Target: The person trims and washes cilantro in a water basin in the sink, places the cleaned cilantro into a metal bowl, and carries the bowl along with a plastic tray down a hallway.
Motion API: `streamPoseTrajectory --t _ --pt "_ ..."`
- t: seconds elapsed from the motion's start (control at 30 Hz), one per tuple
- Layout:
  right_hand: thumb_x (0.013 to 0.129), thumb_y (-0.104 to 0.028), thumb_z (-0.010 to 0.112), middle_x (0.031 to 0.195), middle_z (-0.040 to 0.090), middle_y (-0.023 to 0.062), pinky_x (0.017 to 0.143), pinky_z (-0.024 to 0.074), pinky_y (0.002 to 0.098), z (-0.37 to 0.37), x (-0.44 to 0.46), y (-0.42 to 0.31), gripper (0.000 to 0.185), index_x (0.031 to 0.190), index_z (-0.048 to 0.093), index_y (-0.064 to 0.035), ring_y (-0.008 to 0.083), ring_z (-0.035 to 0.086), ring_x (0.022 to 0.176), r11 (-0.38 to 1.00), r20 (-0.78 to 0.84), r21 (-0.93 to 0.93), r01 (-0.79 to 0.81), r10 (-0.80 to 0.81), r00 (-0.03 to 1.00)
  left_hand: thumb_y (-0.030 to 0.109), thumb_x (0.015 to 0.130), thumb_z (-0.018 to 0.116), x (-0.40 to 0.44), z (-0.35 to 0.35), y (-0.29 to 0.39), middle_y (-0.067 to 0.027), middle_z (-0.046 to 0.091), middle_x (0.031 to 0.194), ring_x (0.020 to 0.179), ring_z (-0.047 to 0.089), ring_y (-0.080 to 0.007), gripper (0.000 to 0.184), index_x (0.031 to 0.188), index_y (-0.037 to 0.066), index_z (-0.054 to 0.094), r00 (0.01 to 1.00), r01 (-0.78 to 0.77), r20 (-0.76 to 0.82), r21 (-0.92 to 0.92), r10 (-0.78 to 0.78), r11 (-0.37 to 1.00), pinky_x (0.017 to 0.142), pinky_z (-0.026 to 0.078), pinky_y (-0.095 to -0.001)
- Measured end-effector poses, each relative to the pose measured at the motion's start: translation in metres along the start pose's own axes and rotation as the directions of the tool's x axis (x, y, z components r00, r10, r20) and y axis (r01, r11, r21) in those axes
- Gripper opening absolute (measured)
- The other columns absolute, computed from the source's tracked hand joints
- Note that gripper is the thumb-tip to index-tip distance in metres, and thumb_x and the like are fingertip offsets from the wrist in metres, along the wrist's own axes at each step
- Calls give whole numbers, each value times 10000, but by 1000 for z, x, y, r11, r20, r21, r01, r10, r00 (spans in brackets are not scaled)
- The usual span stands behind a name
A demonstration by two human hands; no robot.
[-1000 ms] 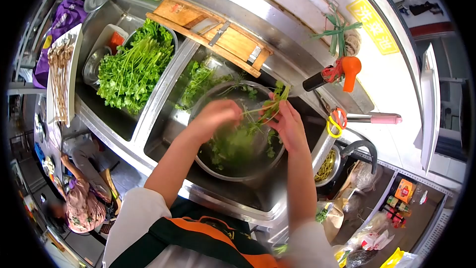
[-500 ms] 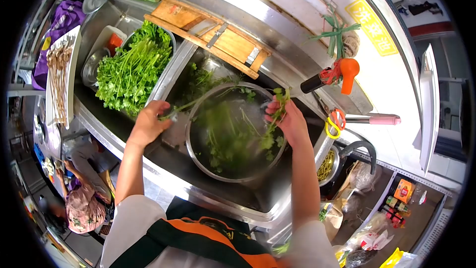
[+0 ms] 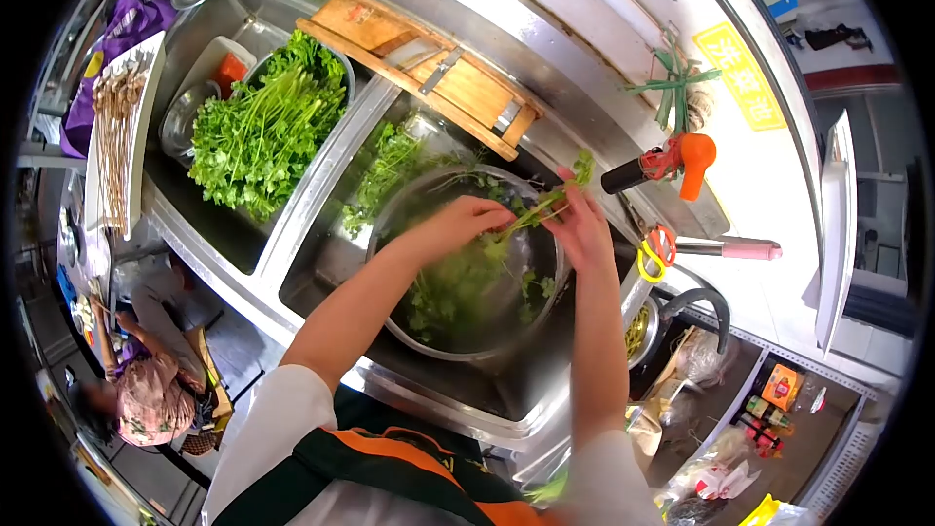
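Over the round metal basin [image 3: 390, 323], my right hand [image 3: 584, 229] is closed on a few green leafy stems [image 3: 534, 214]. The fingers of my left hand [image 3: 472, 221] pinch the other end of the same stems, to the left. Loose green leaves [image 3: 443, 302] lie in the basin under my hands, partly blurred. More sprigs [image 3: 385, 161] are in the sink beside the basin's upper left rim.
A heap of leafy greens [image 3: 268, 131] fills a bowl in the left sink. A wooden slicer [image 3: 419, 68] spans the sinks' far side. Scissors [image 3: 657, 253] and an orange-handled tool [image 3: 693, 161] are at the right. A co-worker [image 3: 154, 399] sits at lower left.
My left hand went out left over the sink divider, then came back to the stems by my right hand. The view has shifted slightly.
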State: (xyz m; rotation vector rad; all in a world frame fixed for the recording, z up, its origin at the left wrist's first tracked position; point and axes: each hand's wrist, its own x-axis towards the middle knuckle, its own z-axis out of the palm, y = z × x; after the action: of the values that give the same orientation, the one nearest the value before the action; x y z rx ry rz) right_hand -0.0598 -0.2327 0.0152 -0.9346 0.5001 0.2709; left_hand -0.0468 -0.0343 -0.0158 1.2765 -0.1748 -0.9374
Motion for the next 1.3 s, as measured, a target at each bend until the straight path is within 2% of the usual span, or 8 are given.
streamPoseTrajectory --t 0.03,0.27,0.33,0.43,0.73,1.1,1.2,1.3 --pt "857 -162 431 862 515 44 764 459 372 0 -3 -4 317 1158 413 -62 124 512 794 976 -59 -216 -4 -9 998 298 842 450 2 -2 2 -12 569 848 784 489 -71 304 997 68 575 996 92 6 -50 -92 994 689 377 -221" --pt "859 -183 431 587 371 -41 622 463 275 4 -13 -17 332 1180 411 -100 56 407 484 981 37 -186 -59 67 997 337 836 451 -1 -12 25 -23 565 908 821 492 -88 351 973 41 581 968 217 126 21 -218 976 670 391 -212" --pt "862 -200 427 576 332 -47 487 371 209 4 -14 -18 331 1181 415 -115 39 308 428 971 46 -227 -74 87 995 350 832 455 3 -15 22 -24 563 924 836 495 -91 363 978 41 577 963 220 154 28 -222 975 677 402 -214" --pt "863 -218 426 561 301 -50 418 258 188 10 -16 -23 333 1183 416 -125 35 248 414 970 36 -193 -150 160 986 368 823 465 6 -19 24 -26 560 946 861 497 -93 379 987 43 572 952 236 190 49 -241 971 693 420 -218" --pt "870 -270 410 518 279 -53 354 186 181 14 -13 -27 347 1187 412 -127 36 219 384 941 47 -262 -216 236 971 331 804 512 4 -21 32 4 567 847 806 486 -72 336 968 45 576 938 231 238 115 -252 966 676 376 -208" --pt "873 -247 398 708 479 13 447 359 203 17 -4 -12 274 1057 492 -67 78 446 498 978 -96 -209 -4 -17 995 259 789 543 -1 -22 37 -9 581 836 823 492 -66 272 957 49 581 945 181 250 142 -212 973 714 376 -217" --pt "867 -250 408 710 489 20 441 369 211 19 -9 -8 256 1015 502 -63 88 469 502 962 -25 -271 -17 11 1000 283 788 544 0 -34 22 -47 556 962 950 466 -68 352 1064 66 531 894 307 228 313 -385 899 753 384 -255" --pt "853 -228 417 695 497 19 400 326 202 30 -9 13 225 904 529 -40 93 462 483 858 55 -510 -65 108 993 371 804 500 -2 -31 7 -90 437 1170 1084 390 -124 530 1238 102 359 996 46 69 117 -54 992 841 349 -284"
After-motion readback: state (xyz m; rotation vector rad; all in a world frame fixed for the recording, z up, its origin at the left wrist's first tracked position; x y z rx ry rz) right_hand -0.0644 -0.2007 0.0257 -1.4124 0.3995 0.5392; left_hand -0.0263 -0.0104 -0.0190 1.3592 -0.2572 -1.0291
